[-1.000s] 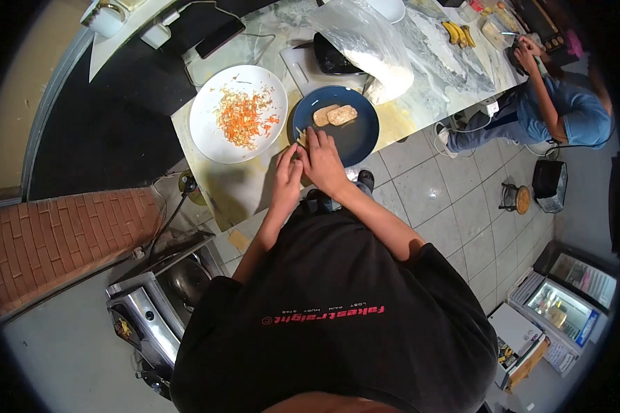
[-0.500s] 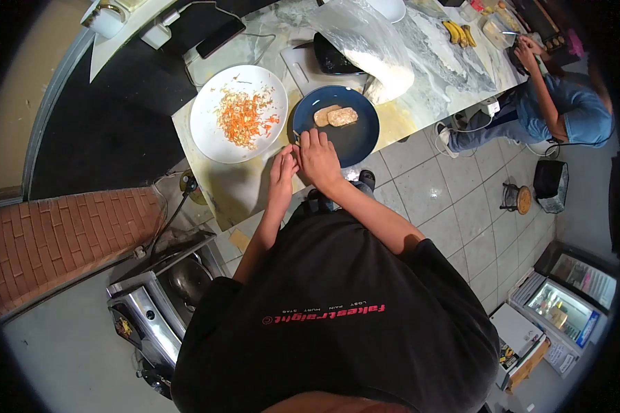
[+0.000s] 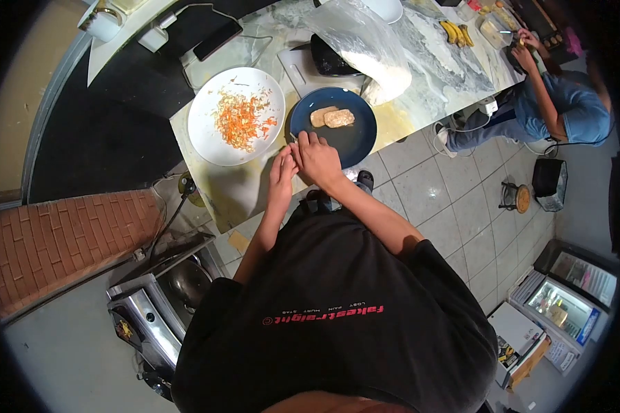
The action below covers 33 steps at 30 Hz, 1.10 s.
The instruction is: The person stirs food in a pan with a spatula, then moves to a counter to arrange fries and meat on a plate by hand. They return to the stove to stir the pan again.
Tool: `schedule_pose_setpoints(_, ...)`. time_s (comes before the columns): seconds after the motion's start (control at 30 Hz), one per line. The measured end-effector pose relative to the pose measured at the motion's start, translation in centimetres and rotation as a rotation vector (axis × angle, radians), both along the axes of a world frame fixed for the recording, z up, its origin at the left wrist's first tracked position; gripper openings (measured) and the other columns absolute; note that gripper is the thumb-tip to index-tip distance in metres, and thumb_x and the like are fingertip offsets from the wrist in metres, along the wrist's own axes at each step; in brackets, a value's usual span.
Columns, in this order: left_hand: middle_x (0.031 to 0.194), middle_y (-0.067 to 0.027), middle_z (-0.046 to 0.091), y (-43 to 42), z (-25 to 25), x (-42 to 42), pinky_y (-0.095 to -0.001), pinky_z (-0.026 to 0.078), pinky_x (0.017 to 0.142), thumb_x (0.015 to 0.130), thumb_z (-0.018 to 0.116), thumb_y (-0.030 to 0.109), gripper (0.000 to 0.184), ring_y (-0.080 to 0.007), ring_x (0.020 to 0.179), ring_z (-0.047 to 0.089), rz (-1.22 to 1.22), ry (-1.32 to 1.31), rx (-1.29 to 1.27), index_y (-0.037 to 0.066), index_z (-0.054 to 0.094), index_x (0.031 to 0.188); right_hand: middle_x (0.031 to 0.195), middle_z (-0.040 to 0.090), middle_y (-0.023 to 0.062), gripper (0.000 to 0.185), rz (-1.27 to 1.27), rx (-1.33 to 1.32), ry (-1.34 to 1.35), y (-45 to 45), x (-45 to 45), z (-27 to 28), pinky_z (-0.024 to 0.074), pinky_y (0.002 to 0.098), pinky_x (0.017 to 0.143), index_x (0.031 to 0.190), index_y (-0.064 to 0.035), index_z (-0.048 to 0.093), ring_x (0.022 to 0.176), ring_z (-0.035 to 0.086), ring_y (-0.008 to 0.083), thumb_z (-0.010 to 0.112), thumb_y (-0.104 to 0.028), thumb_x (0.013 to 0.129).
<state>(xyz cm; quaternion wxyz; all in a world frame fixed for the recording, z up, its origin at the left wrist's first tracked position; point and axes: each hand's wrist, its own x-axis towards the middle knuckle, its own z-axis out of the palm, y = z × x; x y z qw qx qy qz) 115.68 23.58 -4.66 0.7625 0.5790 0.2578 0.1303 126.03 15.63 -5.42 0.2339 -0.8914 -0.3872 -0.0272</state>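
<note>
My left hand and my right hand meet at the counter's front edge, fingers curled and fingertips together. Whatever they pinch is small and mostly hidden; a thin pale bit shows by the right fingertips. Just beyond my right hand is a dark blue plate, its near-left rim close to the fingers. Two pale, orange-tinged oblong food pieces lie on it, one partly over the other. To the left, a white plate carries a spread of shredded orange and pale vegetables.
Behind the blue plate are a clear plastic bag with white contents, a black container and a white board. Bananas lie farther along the marble counter. A person in blue works at the far right. A wok sits lower left.
The view has shifted slightly, moving the plates a little left in it. My hands stay together, with the right fingers curled slightly more. The other person's hands have moved a little.
</note>
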Motion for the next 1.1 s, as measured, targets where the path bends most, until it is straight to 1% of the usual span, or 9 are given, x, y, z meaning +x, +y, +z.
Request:
schedule_pose_setpoints(0.23,0.139,-0.0145,0.048,0.1,0.7,0.0,-0.0365,0.043,0.103,0.105,0.042,0.034,0.050,-0.0243,0.124,0.052,-0.006,0.021,-0.008,-0.002,0.042,0.140,0.075,0.063,0.0169,0.030,0.011,0.008,0.020,0.0,0.2,0.5,0.0558,0.0404,0.052,0.087,-0.0037,0.050,0.064,0.067,0.0341,0.054,-0.032,0.095)
schedule_pose_setpoints(0.63,0.140,-0.0140,0.047,-0.1,1.1,0.5,-0.0356,0.043,0.101,0.103,0.046,0.031,0.048,-0.0234,0.120,0.054,0.000,0.045,0.093,0.000,0.042,0.139,0.070,0.064,0.0268,0.039,0.048,0.109,0.369,-0.5,3.0,0.9,0.0532,0.0498,0.064,0.083,0.0043,0.062,0.069,0.065,0.0443,0.055,-0.032,0.095)
schedule_pose_setpoints(0.73,0.138,-0.0122,0.048,0.1,1.2,0.4,-0.0341,0.042,0.100,0.103,0.049,0.028,0.044,-0.0207,0.117,0.054,0.025,0.032,0.138,0.002,0.044,0.137,0.069,0.065,0.0242,0.041,0.003,0.252,0.493,-0.8,4.2,1.6,0.0526,0.0468,0.064,0.081,0.0065,0.063,0.066,0.066,0.0404,0.058,-0.032,0.093)
schedule_pose_setpoints(0.8,0.137,-0.0124,0.049,0.3,1.9,0.4,-0.0335,0.042,0.100,0.102,0.050,0.028,0.042,-0.0204,0.116,0.054,0.040,0.026,0.199,0.002,0.044,0.136,0.067,0.065,0.0225,0.044,-0.104,0.356,0.807,-1.2,5.4,2.6,0.0520,0.0437,0.065,0.080,0.0086,0.063,0.062,0.066,0.0345,0.060,-0.034,0.092)
schedule_pose_setpoints(0.83,0.135,-0.0123,0.050,0.4,2.6,0.4,-0.0334,0.042,0.099,0.102,0.050,0.026,0.040,-0.0200,0.115,0.054,0.031,0.020,0.219,0.003,0.045,0.134,0.058,0.061,0.0150,0.045,-0.086,0.447,0.719,-1.2,6.0,1.3,0.0486,0.0372,0.052,0.078,0.0049,0.062,0.052,0.061,0.0239,0.059,-0.037,0.094)
schedule_pose_setpoints(0.87,0.133,-0.0123,0.052,0.5,3.0,0.4,-0.0333,0.042,0.099,0.102,0.050,0.025,0.038,-0.0196,0.114,0.055,0.022,0.013,0.238,0.003,0.046,0.133,0.058,0.061,0.0150,0.045,-0.087,0.448,0.719,-1.4,6.8,1.0,0.0486,0.0372,0.052,0.078,0.0049,0.062,0.052,0.061,0.0239,0.059,-0.037,0.094)
schedule_pose_setpoints(0.93,0.131,-0.0121,0.054,0.7,2.4,0.5,-0.0332,0.042,0.098,0.102,0.050,0.025,0.037,-0.0196,0.113,0.055,0.041,0.021,0.249,0.003,0.047,0.132,0.054,0.056,0.0068,0.040,-0.178,0.553,1.360,-1.9,7.9,2.0,0.0392,0.0293,0.040,0.076,-0.0014,0.059,0.046,0.055,0.0155,0.057,-0.037,0.096)
schedule_pose_setpoints(0.97,0.128,-0.0120,0.056,0.9,2.2,0.5,-0.0331,0.042,0.097,0.102,0.050,0.024,0.036,-0.0195,0.112,0.056,0.062,0.028,0.259,0.003,0.047,0.132,0.058,0.054,0.0023,0.036,-0.071,0.654,1.470,-2.4,8.2,2.5,0.0301,0.0218,0.034,0.078,-0.0065,0.056,0.044,0.049,0.0091,0.055,-0.037,0.097)
schedule_pose_setpoints(1.1,0.126,-0.0116,0.057,0.9,3.1,0.6,-0.0330,0.043,0.096,0.102,0.050,0.024,0.035,-0.0193,0.113,0.057,0.032,0.043,0.253,0.003,0.048,0.130,0.063,0.057,0.0068,0.036,-0.108,0.801,1.629,-2.9,8.5,4.5,0.0311,0.0199,0.034,0.086,-0.0055,0.057,0.042,0.047,0.0100,0.051,-0.039,0.098)
